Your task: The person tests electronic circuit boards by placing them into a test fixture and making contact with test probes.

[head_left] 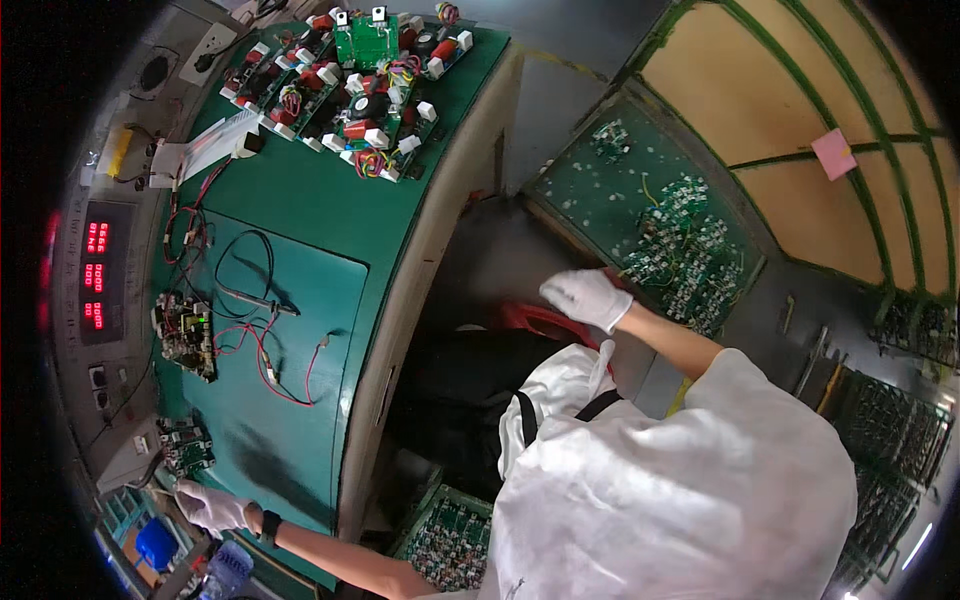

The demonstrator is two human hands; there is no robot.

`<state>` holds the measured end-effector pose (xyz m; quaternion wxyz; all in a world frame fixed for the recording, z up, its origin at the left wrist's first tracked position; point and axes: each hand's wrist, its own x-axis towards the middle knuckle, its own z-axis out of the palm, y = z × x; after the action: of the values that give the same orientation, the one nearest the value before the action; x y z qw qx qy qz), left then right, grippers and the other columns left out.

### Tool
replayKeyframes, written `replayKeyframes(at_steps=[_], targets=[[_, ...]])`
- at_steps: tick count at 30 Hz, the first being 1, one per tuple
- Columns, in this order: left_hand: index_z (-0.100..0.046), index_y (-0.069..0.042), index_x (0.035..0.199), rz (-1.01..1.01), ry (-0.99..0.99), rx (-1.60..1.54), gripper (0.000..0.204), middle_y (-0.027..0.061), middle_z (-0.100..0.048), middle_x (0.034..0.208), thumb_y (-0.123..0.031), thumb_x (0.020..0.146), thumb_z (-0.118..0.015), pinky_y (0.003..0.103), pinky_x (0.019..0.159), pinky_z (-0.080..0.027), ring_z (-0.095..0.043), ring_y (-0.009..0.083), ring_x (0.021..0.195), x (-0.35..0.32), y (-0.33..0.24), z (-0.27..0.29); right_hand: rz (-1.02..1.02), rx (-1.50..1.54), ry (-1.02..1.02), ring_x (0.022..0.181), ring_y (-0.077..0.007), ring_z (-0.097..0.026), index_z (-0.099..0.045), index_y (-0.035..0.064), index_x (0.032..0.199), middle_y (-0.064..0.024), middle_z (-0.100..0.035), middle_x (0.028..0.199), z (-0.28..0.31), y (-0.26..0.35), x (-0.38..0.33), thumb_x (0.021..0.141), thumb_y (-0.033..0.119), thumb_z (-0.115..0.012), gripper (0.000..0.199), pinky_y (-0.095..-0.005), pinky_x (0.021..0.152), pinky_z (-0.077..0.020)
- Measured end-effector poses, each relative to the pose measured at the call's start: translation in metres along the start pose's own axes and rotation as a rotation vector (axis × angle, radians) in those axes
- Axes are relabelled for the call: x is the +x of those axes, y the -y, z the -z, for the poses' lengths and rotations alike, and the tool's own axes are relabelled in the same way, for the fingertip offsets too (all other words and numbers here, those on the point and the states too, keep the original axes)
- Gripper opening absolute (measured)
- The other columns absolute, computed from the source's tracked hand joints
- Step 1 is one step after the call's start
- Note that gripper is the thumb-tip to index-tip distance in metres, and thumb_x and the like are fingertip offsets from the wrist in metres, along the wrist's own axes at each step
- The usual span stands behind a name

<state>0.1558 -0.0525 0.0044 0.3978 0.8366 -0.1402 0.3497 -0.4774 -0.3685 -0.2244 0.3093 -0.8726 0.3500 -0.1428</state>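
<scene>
My left hand, in a white glove with a dark band at the wrist, reaches over the bench's near left corner. Its fingers are stretched out, and nothing shows in them. Just beyond it sits a small circuit board with dark and silver parts. Another populated circuit board, wired with red and black leads, lies further along the bench's back edge. My right hand, also gloved, is raised off the bench to the right. Its fingers are curled together, with nothing visible in them.
The green bench mat carries test leads and, at its far end, several assembled boards. A red-digit display panel lines the back. Right of me stands a board-filled tray; another tray sits low beside the bench.
</scene>
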Motion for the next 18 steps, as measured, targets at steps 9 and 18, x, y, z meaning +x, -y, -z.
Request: replayKeyframes(at_steps=[9,18], targets=[[-0.07,0.002,0.121,-0.336,0.585,-0.402,0.021,0.0126,-0.075,0.112,-0.006,0.102,-0.065,0.031,0.087,-0.057,-0.071,0.0171,0.098,-0.134,-0.236,-0.037,0.321,0.13,-0.725,0.077,-0.0281,-0.074,-0.069,0.0076,0.109,-0.0111,-0.075,0.093,0.15,0.13,0.203,0.095,0.024,-0.074,0.022,-0.0373,0.065,-0.0592],[-0.041,0.002,0.15,-0.485,1.022,-0.279,0.093,0.0254,-0.066,0.126,-0.063,0.09,-0.071,0.05,0.1,-0.049,-0.06,0.0418,0.119,-0.217,-0.373,-0.114,0.099,-0.266,-0.574,0.072,-0.0336,-0.075,-0.065,0.0067,0.112,-0.0131,-0.075,0.079,0.161,0.141,0.302,0.089,0.057,-0.073,0.056,-0.0395,0.063,-0.0594]])
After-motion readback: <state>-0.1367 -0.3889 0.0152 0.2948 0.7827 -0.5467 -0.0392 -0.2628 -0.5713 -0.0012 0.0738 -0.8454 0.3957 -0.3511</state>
